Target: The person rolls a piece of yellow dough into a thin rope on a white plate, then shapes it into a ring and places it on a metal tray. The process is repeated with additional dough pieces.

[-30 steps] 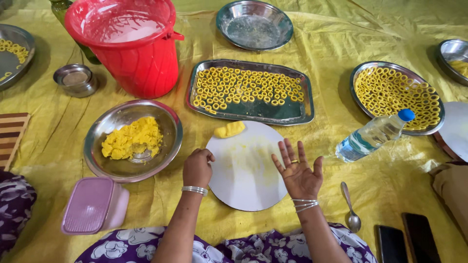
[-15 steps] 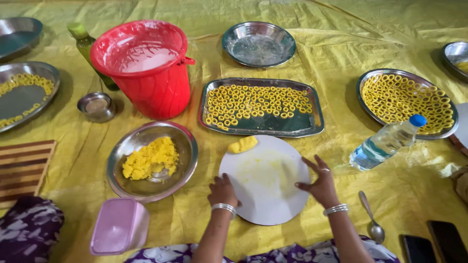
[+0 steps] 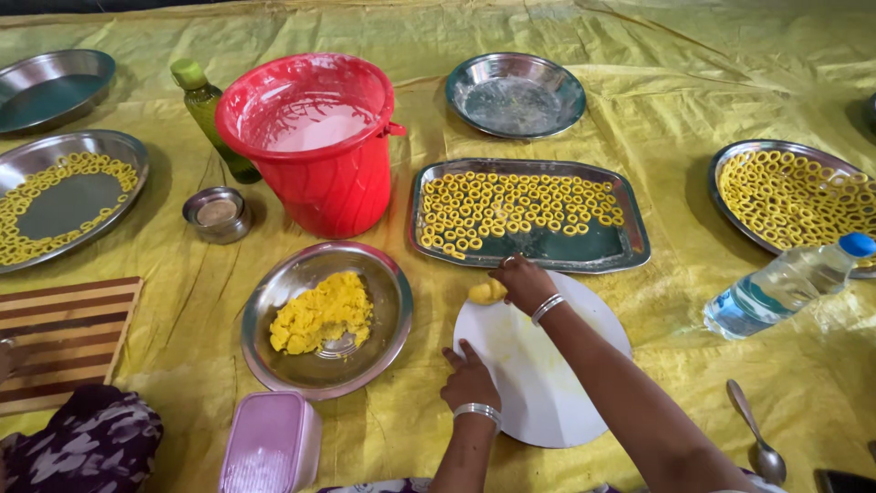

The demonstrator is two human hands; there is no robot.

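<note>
A round white board (image 3: 547,374) lies on the yellow sheet in front of me. My left hand (image 3: 468,375) rests on its left edge, fingers loosely curled, holding nothing. My right hand (image 3: 524,279) reaches across to the board's far left rim and closes its fingers on a small lump of yellow dough (image 3: 486,292). Just beyond it stands a rectangular steel tray (image 3: 620,248) filled with several yellow dough rings. A steel bowl (image 3: 383,319) with a heap of yellow dough sits to the left of the board.
A red bucket (image 3: 319,146) with white contents, a green bottle (image 3: 208,110) and a small steel cup (image 3: 216,215) stand at the left. Round steel plates (image 3: 78,187) (image 3: 794,196) hold rings. A water bottle (image 3: 785,285), spoon (image 3: 754,444), pink box (image 3: 271,445), striped wooden board (image 3: 64,338).
My right hand has moved from the board's right side across to the dough lump at its far left rim. The left hand stayed on the board's left edge. The view shifted left.
</note>
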